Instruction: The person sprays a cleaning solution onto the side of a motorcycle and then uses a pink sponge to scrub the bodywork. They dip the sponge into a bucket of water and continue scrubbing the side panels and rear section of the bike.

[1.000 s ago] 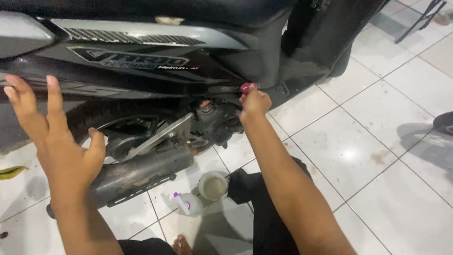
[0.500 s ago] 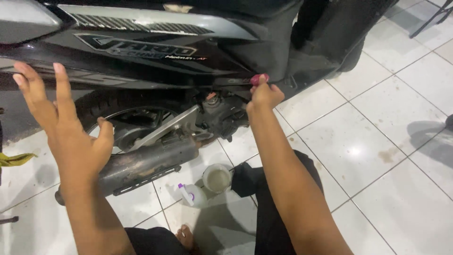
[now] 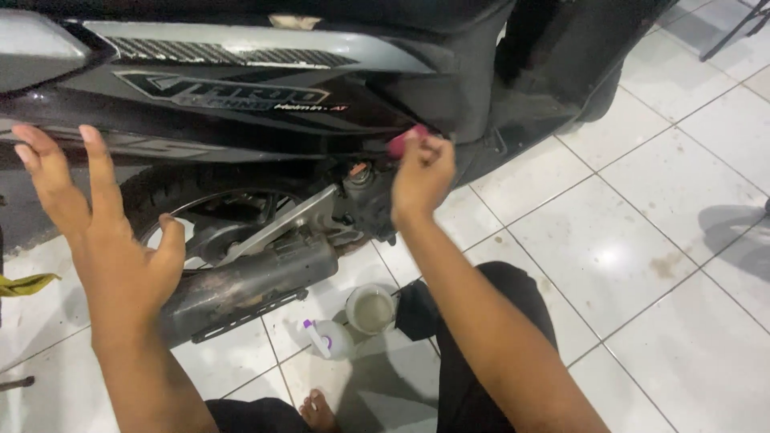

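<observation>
A black and grey scooter (image 3: 241,88) stands side-on in front of me on white tiles. My right hand (image 3: 421,172) is closed around a small pink-handled tool (image 3: 399,142), held against the underside of the body panel near the engine (image 3: 361,200). My left hand (image 3: 96,232) is raised with its fingers spread, holding nothing, in front of the rear wheel (image 3: 208,216) and above the dark exhaust muffler (image 3: 241,285). What the tool's tip touches is hidden behind my fingers.
A small round cup (image 3: 370,309) with cloudy liquid and a white bottle with a purple cap (image 3: 325,337) lie on the floor tiles (image 3: 642,240) beside my dark-trousered knee (image 3: 481,321). A yellow strip (image 3: 24,282) lies at the left edge. My bare toes (image 3: 317,413) show below.
The view has shifted, so the scooter sits slightly lower and closer. My right hand stays at the same spot under the panel; my left hand remains spread open.
</observation>
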